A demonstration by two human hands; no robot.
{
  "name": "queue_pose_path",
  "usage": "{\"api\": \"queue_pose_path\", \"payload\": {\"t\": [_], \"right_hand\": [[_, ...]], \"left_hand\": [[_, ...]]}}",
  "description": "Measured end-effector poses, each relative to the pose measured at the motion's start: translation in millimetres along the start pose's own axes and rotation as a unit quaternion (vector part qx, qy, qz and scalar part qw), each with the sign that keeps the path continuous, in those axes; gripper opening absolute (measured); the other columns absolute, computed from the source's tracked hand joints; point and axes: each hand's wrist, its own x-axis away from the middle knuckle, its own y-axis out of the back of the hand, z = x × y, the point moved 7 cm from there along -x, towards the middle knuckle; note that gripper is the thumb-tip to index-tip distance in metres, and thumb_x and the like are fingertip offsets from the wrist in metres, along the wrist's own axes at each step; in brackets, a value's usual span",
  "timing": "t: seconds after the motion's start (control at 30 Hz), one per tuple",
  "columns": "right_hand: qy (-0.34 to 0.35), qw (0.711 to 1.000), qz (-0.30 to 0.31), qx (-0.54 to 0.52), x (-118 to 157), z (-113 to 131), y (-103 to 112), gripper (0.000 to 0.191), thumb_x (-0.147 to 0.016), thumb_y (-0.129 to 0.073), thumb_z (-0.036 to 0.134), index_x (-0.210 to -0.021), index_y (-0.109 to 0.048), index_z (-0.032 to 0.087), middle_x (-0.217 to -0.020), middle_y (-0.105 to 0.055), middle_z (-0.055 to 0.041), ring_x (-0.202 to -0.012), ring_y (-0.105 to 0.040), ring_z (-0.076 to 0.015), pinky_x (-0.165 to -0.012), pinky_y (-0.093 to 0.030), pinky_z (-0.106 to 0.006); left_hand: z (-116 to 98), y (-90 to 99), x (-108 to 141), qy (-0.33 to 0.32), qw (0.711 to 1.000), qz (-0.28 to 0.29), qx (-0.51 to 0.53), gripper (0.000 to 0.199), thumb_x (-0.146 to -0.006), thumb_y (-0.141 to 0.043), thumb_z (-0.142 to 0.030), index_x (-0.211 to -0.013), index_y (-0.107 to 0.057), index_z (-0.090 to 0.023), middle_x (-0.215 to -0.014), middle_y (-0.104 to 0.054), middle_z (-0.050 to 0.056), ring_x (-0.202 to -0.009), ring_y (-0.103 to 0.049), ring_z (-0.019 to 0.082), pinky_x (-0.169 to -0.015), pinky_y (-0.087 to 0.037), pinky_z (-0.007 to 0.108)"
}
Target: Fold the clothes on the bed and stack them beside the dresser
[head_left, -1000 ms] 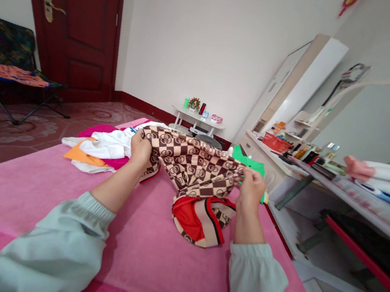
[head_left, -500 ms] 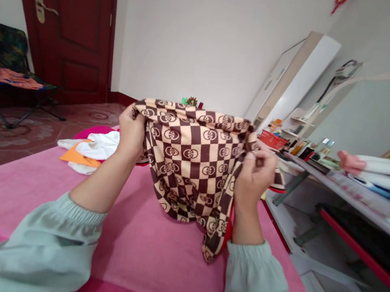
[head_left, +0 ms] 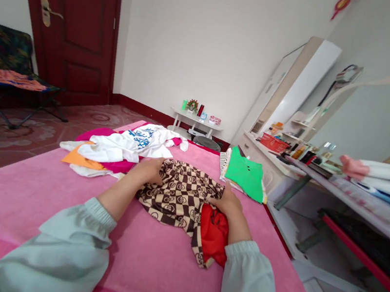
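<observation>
A brown-and-beige checked shirt (head_left: pixel 182 193) with a printed emblem lies low on the pink bedspread (head_left: pixel 150 262), its near edge rumpled. My left hand (head_left: pixel 152 171) is closed on the shirt's far left corner. At the far right corner, my right hand (head_left: pixel 228 201) pinches the cloth, thumb on top. Beneath my right wrist a plain red part (head_left: pixel 213 233) of the garment shows, bunched up. The fingertips of both hands are partly hidden by the fabric.
To the left lies a loose pile with a white shirt (head_left: pixel 136 141) and an orange piece (head_left: pixel 84 158). A folded green garment (head_left: pixel 246 174) tops a stack at the bed's far right. Beyond stand a small white table (head_left: pixel 195 117) and a cluttered dresser (head_left: pixel 271 154).
Both hands have lowered the checked shirt from a raised, hanging position onto the bed. The white shirt, green garment and small table behind it have come into view.
</observation>
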Motion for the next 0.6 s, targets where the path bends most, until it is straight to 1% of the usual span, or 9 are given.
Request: {"api": "queue_pose_path", "payload": {"t": [0.07,0.13,0.2,0.27,0.33,0.4,0.47,0.53,0.6], "right_hand": [[0.013,0.999,-0.021,-0.022,-1.4,6.7,8.6,0.040,-0.067,-0.065,0.031,-0.104,-0.064,0.018,-0.095,-0.068,-0.0123,-0.094,-0.063,-0.0288,-0.076,-0.046,-0.035],[0.035,0.990,-0.098,-0.093,-1.0,15.9,30.9,0.019,-0.069,-0.056,0.025,-0.084,-0.066,0.019,-0.082,-0.068,-0.0079,-0.082,-0.064,-0.0249,-0.070,-0.047,-0.032],[0.056,0.953,-0.184,-0.233,4.9,23.4,61.2,0.020,-0.069,-0.052,0.025,-0.083,-0.065,0.019,-0.071,-0.065,-0.0033,-0.068,-0.062,-0.0197,-0.061,-0.047,-0.028],[0.074,0.900,-0.199,-0.381,13.6,30.7,85.9,0.025,-0.067,-0.052,0.026,-0.088,-0.063,0.018,-0.061,-0.059,0.0016,-0.052,-0.055,-0.0149,-0.049,-0.045,-0.025],[0.101,0.874,-0.115,-0.462,23.4,46.0,98.9,0.027,-0.065,-0.055,0.026,-0.090,-0.061,0.017,-0.055,-0.055,0.0045,-0.042,-0.049,-0.0120,-0.041,-0.042,-0.023],[0.158,0.878,0.052,-0.449,39.0,70.6,97.1,0.023,-0.062,-0.059,0.023,-0.083,-0.063,0.016,-0.056,-0.057,0.0041,-0.043,-0.051,-0.0111,-0.041,-0.043,-0.021],[0.223,0.867,0.247,-0.371,62.6,92.4,80.7,0.017,-0.058,-0.064,0.019,-0.075,-0.065,0.015,-0.060,-0.061,0.0024,-0.050,-0.056,-0.0118,-0.046,-0.047,-0.020],[0.259,0.838,0.363,-0.314,78.5,101.2,63.6,0.014,-0.056,-0.066,0.016,-0.070,-0.067,0.014,-0.063,-0.064,0.0007,-0.058,-0.060,-0.0133,-0.053,-0.050,-0.021],[0.243,0.836,0.319,-0.374,65.6,99.1,59.3,0.017,-0.058,-0.065,0.018,-0.074,-0.069,0.014,-0.071,-0.067,-0.0018,-0.066,-0.063,-0.0153,-0.062,-0.053,-0.024]], "left_hand": [[-6.1,3.3,-0.7,0.003,1.000,-0.011,-0.006,0.043,-0.046,-0.075,-0.026,-0.089,-0.069,-0.022,-0.095,-0.072,0.012,-0.092,-0.065,0.032,-0.077,-0.048,0.034],[-13.6,18.0,-1.7,0.015,0.999,-0.043,0.009,0.022,-0.057,-0.068,-0.028,-0.077,-0.068,-0.019,-0.082,-0.072,0.011,-0.083,-0.067,0.030,-0.072,-0.049,0.033],[-25.0,45.0,2.3,0.013,0.991,-0.101,0.082,0.015,-0.064,-0.063,-0.029,-0.072,-0.067,-0.017,-0.074,-0.070,0.009,-0.076,-0.067,0.028,-0.067,-0.050,0.033],[-40.7,73.1,13.1,-0.021,0.967,-0.131,0.219,0.014,-0.065,-0.062,-0.027,-0.072,-0.067,-0.016,-0.069,-0.069,0.006,-0.068,-0.066,0.025,-0.061,-0.051,0.032],[-63.2,88.3,28.2,-0.084,0.934,-0.052,0.343,0.015,-0.063,-0.065,-0.024,-0.074,-0.069,-0.016,-0.069,-0.070,0.004,-0.064,-0.066,0.023,-0.059,-0.053,0.031],[-85.6,91.6,47.6,-0.137,0.911,0.077,0.382,0.015,-0.057,-0.070,-0.021,-0.072,-0.071,-0.018,-0.068,-0.070,0.002,-0.064,-0.067,0.023,-0.059,-0.054,0.032],[-94.9,91.8,61.6,-0.150,0.904,0.139,0.375,0.015,-0.052,-0.073,-0.016,-0.067,-0.071,-0.020,-0.062,-0.069,0.000,-0.063,-0.067,0.024,-0.059,-0.055,0.033],[-92.4,89.9,61.7,-0.137,0.913,0.132,0.362,0.016,-0.051,-0.075,-0.014,-0.066,-0.070,-0.020,-0.061,-0.068,0.000,-0.065,-0.067,0.025,-0.061,-0.055,0.034],[-81.1,89.9,49.3,-0.116,0.926,0.060,0.354,0.016,-0.057,-0.074,-0.017,-0.072,-0.071,-0.018,-0.068,-0.069,0.003,-0.075,-0.068,0.027,-0.068,-0.055,0.036]]}}
